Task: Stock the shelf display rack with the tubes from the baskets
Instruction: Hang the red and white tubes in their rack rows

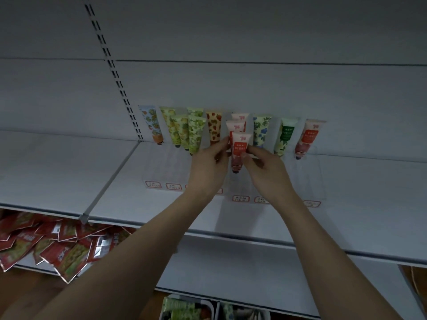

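Tubes (240, 146) in rack (309, 181) on shelf (346, 227); packets (57, 245) below left; baskets (212, 308) beneath.

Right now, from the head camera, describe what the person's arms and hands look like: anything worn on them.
Both arms are bare from where they enter the picture to the wrist: no sleeves, gloves, watch or bracelet show. The left hand and right hand are bare too. A small dark spot on a left finger might be a ring, but the dim picture does not settle that.
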{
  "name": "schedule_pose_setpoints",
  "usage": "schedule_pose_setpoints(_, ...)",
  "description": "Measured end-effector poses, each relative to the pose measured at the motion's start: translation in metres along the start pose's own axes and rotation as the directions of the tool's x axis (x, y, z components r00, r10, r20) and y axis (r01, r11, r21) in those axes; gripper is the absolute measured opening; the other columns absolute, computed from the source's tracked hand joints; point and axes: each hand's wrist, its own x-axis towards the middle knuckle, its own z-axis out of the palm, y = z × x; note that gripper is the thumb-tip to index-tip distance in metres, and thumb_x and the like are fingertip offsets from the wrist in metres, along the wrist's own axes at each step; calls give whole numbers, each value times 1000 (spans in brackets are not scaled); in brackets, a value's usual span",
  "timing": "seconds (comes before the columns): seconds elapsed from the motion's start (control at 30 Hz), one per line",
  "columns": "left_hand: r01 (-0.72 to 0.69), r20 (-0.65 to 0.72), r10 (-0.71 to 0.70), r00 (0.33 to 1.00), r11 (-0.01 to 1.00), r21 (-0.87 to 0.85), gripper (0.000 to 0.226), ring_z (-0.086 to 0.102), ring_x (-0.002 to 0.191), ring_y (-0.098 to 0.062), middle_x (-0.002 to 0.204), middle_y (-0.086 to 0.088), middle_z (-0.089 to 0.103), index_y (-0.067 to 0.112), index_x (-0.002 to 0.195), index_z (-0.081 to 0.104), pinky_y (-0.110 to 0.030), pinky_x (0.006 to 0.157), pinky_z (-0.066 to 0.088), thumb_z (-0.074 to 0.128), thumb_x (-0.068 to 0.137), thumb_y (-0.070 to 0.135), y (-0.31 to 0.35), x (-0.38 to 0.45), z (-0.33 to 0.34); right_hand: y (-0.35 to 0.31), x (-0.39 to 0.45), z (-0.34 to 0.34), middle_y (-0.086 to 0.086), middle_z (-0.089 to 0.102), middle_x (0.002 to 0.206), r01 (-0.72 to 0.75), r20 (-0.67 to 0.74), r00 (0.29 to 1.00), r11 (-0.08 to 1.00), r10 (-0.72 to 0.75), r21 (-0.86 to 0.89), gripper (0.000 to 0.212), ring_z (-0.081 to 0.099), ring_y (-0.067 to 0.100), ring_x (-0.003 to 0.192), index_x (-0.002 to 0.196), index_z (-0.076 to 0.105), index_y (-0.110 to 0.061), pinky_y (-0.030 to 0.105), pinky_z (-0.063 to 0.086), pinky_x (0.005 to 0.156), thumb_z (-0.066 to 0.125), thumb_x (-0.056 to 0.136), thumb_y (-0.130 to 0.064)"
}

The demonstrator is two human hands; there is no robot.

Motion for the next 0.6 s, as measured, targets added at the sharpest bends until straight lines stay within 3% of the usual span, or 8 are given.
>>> schedule_pose_setpoints(0.17, -25, 19, 25, 1000, 999, 29, 31, 60, 85, 2, 102, 1, 72, 15, 121, 69, -1, 72, 42, 53, 96, 6, 3, 1, 4, 7, -1, 1, -7, 73, 98, -7, -7, 1000, 1000, 7, 3, 22, 62, -12, 80, 108, 71, -17, 2, 40, 65, 56, 98, -29)
schedule_pose_setpoints(0.37, 66, 41, -61, 997, 990, -122, 34, 69, 92, -13, 102, 0, 72, 20, 116, 70, -30, 86, 56, 55, 93, -1, -2, 13, 0, 3, 4, -1, -3, 70, 97, -9, 36, 999, 999, 10, -42, 19, 61, -11, 81, 97, 71, -15, 1, 38, 64, 53, 97, -21)
schedule_pose_setpoints(0.5, 72, 112, -57, 992, 987, -140, 28, 67, 77, 1, 94, -3, 72, 13, 110, 72, -21, 78, 56, 63, 88, -2, 1, 23, -5, 3, 6, -1, -2, 68, 95, -4, 41, 999, 995, 8, -95, 19, 59, -12, 77, 95, 70, -14, 4, 38, 62, 52, 98, -20)
schedule_pose_setpoints(0.6, 69, 140, -55, 989, 993, -99, 25, 69, 85, -8, 100, -9, 74, 5, 110, 73, -27, 83, 57, 66, 86, -1, 0, 28, -6, 5, 8, -2, -2, 73, 95, 6, 22, 1000, 995, -3, -102, 21, 66, 1, 85, 100, 72, -13, 6, 41, 64, 55, 98, -24)
